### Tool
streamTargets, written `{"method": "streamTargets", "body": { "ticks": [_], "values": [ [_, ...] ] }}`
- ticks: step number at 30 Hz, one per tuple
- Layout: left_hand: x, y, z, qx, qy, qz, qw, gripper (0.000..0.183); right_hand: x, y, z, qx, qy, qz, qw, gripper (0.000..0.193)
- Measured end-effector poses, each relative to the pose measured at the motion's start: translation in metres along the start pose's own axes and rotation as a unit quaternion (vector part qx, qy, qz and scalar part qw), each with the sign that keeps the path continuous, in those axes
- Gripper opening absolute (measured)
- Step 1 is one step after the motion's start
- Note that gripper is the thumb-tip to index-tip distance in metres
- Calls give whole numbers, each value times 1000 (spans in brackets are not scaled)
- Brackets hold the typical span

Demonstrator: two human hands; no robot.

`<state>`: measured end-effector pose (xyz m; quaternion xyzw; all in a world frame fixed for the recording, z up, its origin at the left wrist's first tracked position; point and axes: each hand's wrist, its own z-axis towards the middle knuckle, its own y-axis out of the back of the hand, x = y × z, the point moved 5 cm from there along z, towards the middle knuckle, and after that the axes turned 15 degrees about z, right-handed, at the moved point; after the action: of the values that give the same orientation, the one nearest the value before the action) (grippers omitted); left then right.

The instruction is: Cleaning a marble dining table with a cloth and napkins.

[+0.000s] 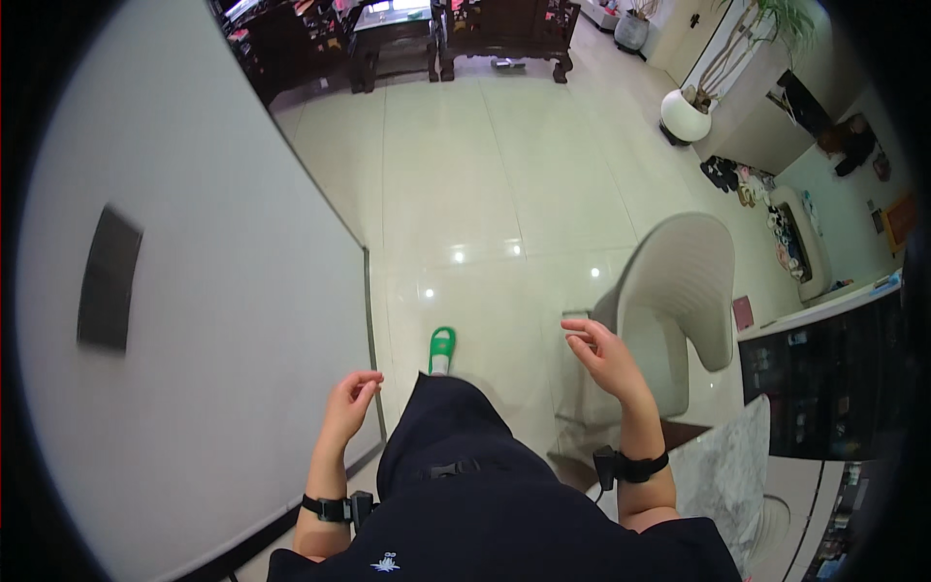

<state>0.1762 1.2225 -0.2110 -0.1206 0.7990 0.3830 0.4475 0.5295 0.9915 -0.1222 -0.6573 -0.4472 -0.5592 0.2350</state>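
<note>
My left hand (350, 404) hangs at the left, beside the edge of a large white panel (242, 252). Its fingers bend loosely, with the thumb a little apart, and I see nothing in them. My right hand (603, 359) is held out farther right, fingers stretched forward and parted from the thumb, holding nothing visible. In the picture it overlaps the side of a light grey chair (690, 257); whether the two touch, I cannot tell. Each forearm wears a black strap with a small box, the left strap (335, 509) and the right strap (635, 469).
A marble-topped table (722, 475) stands at my right, near a dark glass-fronted cabinet (824, 378). Glossy tiles (446, 175) stretch ahead, past my green slipper (442, 341). Dark wooden furniture (509, 39) lines the far end. A white planter (686, 118) and shoes (720, 175) are far right.
</note>
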Motion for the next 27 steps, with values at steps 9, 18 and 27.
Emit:
{"method": "streamTargets", "body": {
  "ticks": [9, 18, 27],
  "values": [
    [-124, -20, 338, 72, -108, 82, 988, 19, -23, 128, 185, -168, -41, 43, 984, 32],
    [-359, -152, 574, 228, -212, 98, 945, 19, -37, 311, 230, -451, -61, -21, 890, 28],
    [-504, -320, 707, 352, -243, 116, 896, 18, -41, 491, 274, -552, -102, 24, 827, 30]
  ]
}}
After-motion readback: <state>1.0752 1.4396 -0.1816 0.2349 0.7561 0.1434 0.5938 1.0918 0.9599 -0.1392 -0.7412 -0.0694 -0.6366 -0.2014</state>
